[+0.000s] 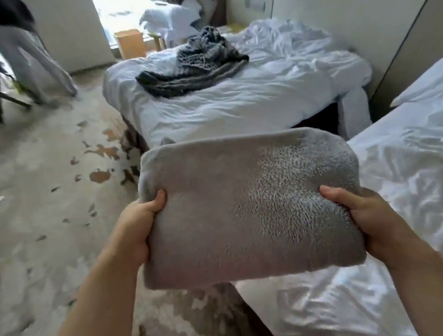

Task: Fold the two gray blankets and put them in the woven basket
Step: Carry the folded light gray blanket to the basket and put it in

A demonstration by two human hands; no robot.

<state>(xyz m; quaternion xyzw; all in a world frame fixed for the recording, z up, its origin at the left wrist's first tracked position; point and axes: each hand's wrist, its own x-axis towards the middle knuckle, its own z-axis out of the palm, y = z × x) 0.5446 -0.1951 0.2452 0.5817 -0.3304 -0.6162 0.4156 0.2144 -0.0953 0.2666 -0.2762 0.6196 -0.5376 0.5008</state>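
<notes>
Folded gray blanket (251, 227) held up in the air, gripped at its left edge by left hand (137, 231) and at its right edge by right hand (367, 215). Second blanket (192, 61), darker and crumpled, near the foot edge of the far bed (262, 95). Possibly the basket (130, 43) on the floor beyond that bed, too blurred to tell.

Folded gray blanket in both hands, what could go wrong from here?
The folded gray blanket is pinched only at its near corners by the left hand and right hand; the far layers might sag open. The patterned blanket lies bunched on the far bed, unfolded. No basket is clearly identifiable.
</notes>
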